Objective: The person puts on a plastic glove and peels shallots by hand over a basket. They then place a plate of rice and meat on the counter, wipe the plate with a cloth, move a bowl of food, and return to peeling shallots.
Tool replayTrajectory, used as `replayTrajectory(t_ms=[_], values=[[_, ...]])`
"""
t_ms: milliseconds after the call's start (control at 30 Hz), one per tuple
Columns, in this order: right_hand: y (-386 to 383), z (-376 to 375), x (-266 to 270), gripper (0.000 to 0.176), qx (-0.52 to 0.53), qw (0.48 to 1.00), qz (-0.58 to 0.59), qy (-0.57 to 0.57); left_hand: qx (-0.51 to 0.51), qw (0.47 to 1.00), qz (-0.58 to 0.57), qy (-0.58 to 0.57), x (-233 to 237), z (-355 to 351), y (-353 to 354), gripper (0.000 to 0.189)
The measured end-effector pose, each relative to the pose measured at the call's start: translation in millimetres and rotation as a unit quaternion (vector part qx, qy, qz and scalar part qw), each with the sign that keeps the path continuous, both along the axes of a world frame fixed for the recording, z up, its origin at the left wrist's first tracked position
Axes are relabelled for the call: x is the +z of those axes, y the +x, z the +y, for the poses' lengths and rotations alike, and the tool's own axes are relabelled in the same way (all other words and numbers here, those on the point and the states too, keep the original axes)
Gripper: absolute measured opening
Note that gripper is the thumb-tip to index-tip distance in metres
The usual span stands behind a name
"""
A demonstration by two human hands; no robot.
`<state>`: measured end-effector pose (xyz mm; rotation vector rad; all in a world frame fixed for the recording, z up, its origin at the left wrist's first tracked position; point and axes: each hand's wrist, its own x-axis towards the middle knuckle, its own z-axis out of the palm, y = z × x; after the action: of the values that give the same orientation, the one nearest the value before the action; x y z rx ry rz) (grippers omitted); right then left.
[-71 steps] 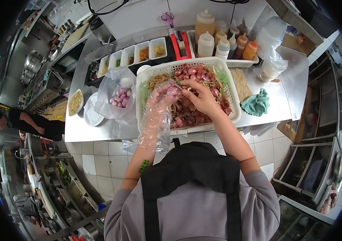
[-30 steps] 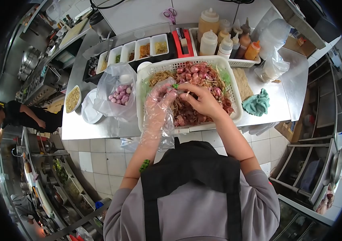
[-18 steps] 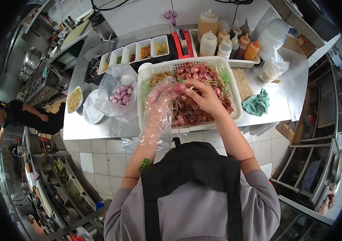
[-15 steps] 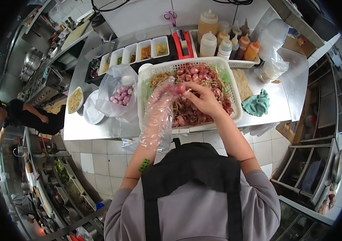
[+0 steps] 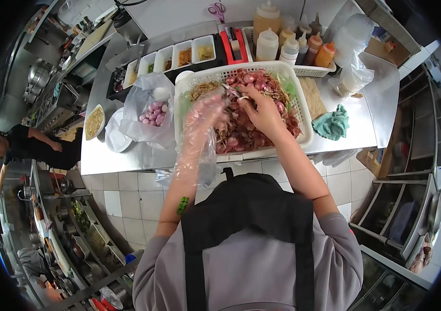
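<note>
A white perforated basket in front of me holds red shallots, loose papery skins and dry brown stalks. My left hand, in a clear plastic glove, is over the basket's left part, smeared by motion; its fingers cannot be made out. Bare, my right hand hovers over the middle of the basket with thumb and fingers drawn together. Something small, pale and dark shows at its fingertips, too blurred to name. Left of the basket, a clear plastic bag contains peeled shallots.
Behind the basket stand a black condiment holder with white tubs, a red box and squeeze bottles. A green cloth lies at right. Bowl and white lid are at left. Another person stands far left.
Both hands have moved slightly up, further over the basket. The red shallot that was between my fingertips is no longer clearly visible. My left hand is now blurred.
</note>
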<state>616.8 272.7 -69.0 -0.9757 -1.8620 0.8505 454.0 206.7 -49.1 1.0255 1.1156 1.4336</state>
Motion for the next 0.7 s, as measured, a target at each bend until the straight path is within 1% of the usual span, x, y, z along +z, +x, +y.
replayTrajectory(t_ms=[33, 67, 100, 133, 167, 200, 233, 300, 333, 367, 433, 467, 500, 533, 567, 600, 633, 667, 700], values=[[2, 0, 1, 0.029, -0.009, 1.0, -0.016, -0.01, -0.046, 0.991, 0.125, -0.034, 2, -2, -4, 0.024], [2, -1, 3, 0.029, -0.01, 1.0, -0.016, -0.011, -0.098, 0.982, 0.144, -0.071, -1, -1, -9, 0.02], [2, -2, 5, 0.03, -0.029, 0.999, -0.023, -0.032, -0.099, 0.982, 0.144, -0.07, -4, -2, -11, 0.02], [1, -2, 6, 0.033, -0.047, 0.997, -0.03, -0.053, -0.149, 0.922, 0.358, 0.011, -5, -3, -13, 0.022], [0, -1, 2, 0.033, -0.047, 0.997, -0.03, -0.052, -0.191, 0.808, 0.55, 0.091, -4, -4, -13, 0.024], [-1, 1, -5, 0.036, -0.058, 0.998, -0.016, -0.011, -0.161, 0.801, 0.566, 0.107, -2, -13, -5, 0.027], [-2, 2, -9, 0.039, -0.069, 0.997, -0.001, 0.031, -0.159, 0.801, 0.567, 0.108, -5, -16, 1, 0.027], [-3, 1, -8, 0.039, -0.07, 0.997, -0.006, 0.023, -0.166, 0.747, 0.639, 0.077, -9, -20, 10, 0.025], [-3, 0, -7, 0.039, -0.073, 0.997, -0.011, 0.013, -0.147, 0.762, 0.625, 0.084, -9, -21, 12, 0.023], [-2, 0, -7, 0.039, -0.073, 0.997, -0.01, 0.014, -0.146, 0.761, 0.626, 0.084, -11, -20, 11, 0.023], [-1, -1, -4, 0.04, -0.04, 0.999, 0.036, -0.005, -0.188, 0.792, 0.575, 0.081, -17, -13, 5, 0.024], [1, -1, 1, 0.04, -0.042, 0.998, 0.038, -0.002, -0.188, 0.791, 0.577, 0.084, -13, -11, 3, 0.024], [3, -3, 7, 0.041, -0.001, 0.994, 0.086, -0.061, -0.218, 0.888, 0.405, 0.002, -7, -11, 0, 0.023], [5, -5, 11, 0.042, 0.042, 0.983, 0.134, -0.12, -0.237, 0.944, 0.214, -0.081, -2, -10, -3, 0.023], [7, -7, 12, 0.042, 0.042, 0.983, 0.137, -0.118, -0.237, 0.944, 0.217, -0.081, 2, -9, -6, 0.023], [11, -7, 13, 0.043, 0.123, 0.975, 0.132, -0.132, -0.19, 0.969, 0.12, -0.098, 6, -8, -10, 0.021], [12, -7, 13, 0.045, 0.204, 0.96, 0.126, -0.145, -0.141, 0.983, 0.021, -0.114, 8, -7, -12, 0.019], [9, -7, 12, 0.048, 0.234, 0.957, 0.121, -0.121, -0.084, 0.988, 0.011, -0.133, 8, -4, -13, 0.02], [8, -10, 13, 0.047, 0.236, 0.963, 0.111, -0.065, -0.082, 0.988, 0.011, -0.131, 4, -2, -15, 0.02]])
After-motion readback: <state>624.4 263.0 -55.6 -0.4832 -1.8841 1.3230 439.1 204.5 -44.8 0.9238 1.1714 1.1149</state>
